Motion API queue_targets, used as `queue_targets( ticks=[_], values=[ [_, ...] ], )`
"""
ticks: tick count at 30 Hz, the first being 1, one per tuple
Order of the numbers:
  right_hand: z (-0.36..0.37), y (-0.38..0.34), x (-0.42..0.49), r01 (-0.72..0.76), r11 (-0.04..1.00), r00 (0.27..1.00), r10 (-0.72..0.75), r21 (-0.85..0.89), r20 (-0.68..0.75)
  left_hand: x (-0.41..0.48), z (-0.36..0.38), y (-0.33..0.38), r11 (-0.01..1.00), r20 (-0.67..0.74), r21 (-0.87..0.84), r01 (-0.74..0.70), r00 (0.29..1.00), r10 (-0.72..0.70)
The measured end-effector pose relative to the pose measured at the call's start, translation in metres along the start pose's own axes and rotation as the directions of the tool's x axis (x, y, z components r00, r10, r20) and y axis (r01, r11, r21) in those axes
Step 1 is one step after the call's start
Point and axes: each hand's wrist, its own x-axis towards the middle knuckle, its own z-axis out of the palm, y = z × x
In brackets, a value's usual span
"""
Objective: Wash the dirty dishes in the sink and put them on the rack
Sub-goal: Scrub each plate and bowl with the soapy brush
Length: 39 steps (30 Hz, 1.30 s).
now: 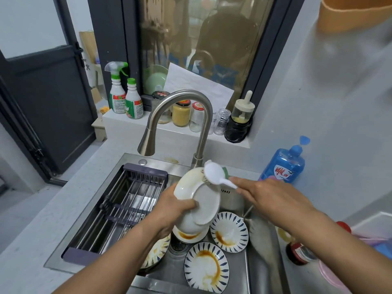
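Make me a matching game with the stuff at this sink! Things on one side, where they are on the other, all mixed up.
Things:
1. white bowl
2. scrub brush
3. blue-striped plate
4. blue soap bottle

Places:
A. standing to the right of the sink
B. held in the left hand
C. lying in the sink, stained brown
D. held in the right hand

Pairs: 1-B, 2-D, 3-C, 4-A

Dark-framed window (201,49) stood beyond the table's (27,225) far edge, glass murky and brownish. White ledge (127,126) ran beneath it. Pale wall (328,102) rose on the right, dark door (48,102) with a frosted pane stood left. Light was soft and even.
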Motion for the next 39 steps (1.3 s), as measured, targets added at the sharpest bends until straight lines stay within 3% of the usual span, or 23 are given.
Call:
queue_targets(
  ticks=[2, 6, 8, 10, 14, 16, 19, 23, 25, 27, 29, 32, 35, 39],
  values=[
    [0.003, 0.001, -0.003, -0.024, 0.999, 1.0, 0.024, 0.033, -0.015, 0.001, 0.001, 0.002, 0.997, -0.002, -0.073, 0.022, 1.0, -0.022],
    [0.017, -0.018, -0.003, 0.108, 0.993, 0.994, -0.109, -0.05, -0.017, 0.0, 0.006, -0.001, 0.993, 0.02, -0.106, 0.045, 0.999, -0.043],
    [0.015, -0.012, 0.001, 0.065, 0.997, 0.997, -0.067, -0.043, -0.034, -0.002, 0.005, -0.003, 0.99, 0.011, -0.135, 0.046, 0.999, -0.045],
    [0.011, 0.004, 0.004, -0.019, 0.999, 0.999, 0.021, 0.036, -0.042, -0.004, 0.001, -0.002, 0.983, 0.017, -0.181, 0.04, 0.999, -0.038],
    [0.008, 0.027, 0.0, -0.117, 0.951, 0.992, 0.099, 0.285, 0.077, -0.006, -0.009, 0.001, 0.954, 0.026, -0.3, 0.009, 1.0, -0.002],
    [0.006, 0.031, -0.002, -0.131, 0.893, 0.991, 0.104, 0.431, 0.086, -0.008, -0.013, 0.004, 0.936, 0.047, -0.352, -0.001, 0.999, 0.019],
    [0.003, 0.026, 0.0, -0.123, 0.732, 0.983, 0.184, 0.67, -0.02, -0.011, -0.014, 0.01, 0.929, 0.121, -0.37, -0.005, 0.991, 0.053],
    [0.002, 0.004, 0.012, -0.063, 0.541, 0.981, 0.189, 0.839, -0.048, -0.017, -0.002, 0.017, 0.933, 0.242, -0.359, 0.027, 0.968, 0.065],
    [0.002, -0.002, 0.016, -0.047, 0.5, 0.987, 0.155, 0.865, -0.036, -0.019, -0.001, 0.018, 0.94, 0.271, -0.34, 0.037, 0.961, 0.061],
    [0.001, -0.003, 0.015, -0.036, 0.537, 0.992, 0.12, 0.843, -0.034, -0.022, -0.006, 0.024, 0.971, 0.278, -0.239, -0.003, 0.958, 0.071],
    [0.002, -0.005, 0.015, -0.024, 0.578, 0.999, 0.052, 0.815, -0.007, -0.023, -0.012, 0.034, 0.995, 0.3, -0.016, -0.098, 0.949, 0.098],
    [0.003, -0.013, 0.021, 0.033, 0.726, 0.999, -0.035, 0.686, -0.011, -0.021, -0.008, 0.042, 0.945, 0.378, 0.252, -0.207, 0.92, 0.1],
    [0.001, -0.02, 0.026, 0.157, 0.838, 0.987, -0.116, 0.523, -0.111, -0.018, 0.001, 0.036, 0.914, 0.302, 0.338, -0.222, 0.946, 0.118],
    [-0.026, -0.016, 0.014, 0.185, 0.978, 0.974, -0.17, 0.094, -0.149, -0.014, -0.004, 0.023, 0.926, 0.118, 0.349, -0.145, 0.987, 0.111]
  ],
)
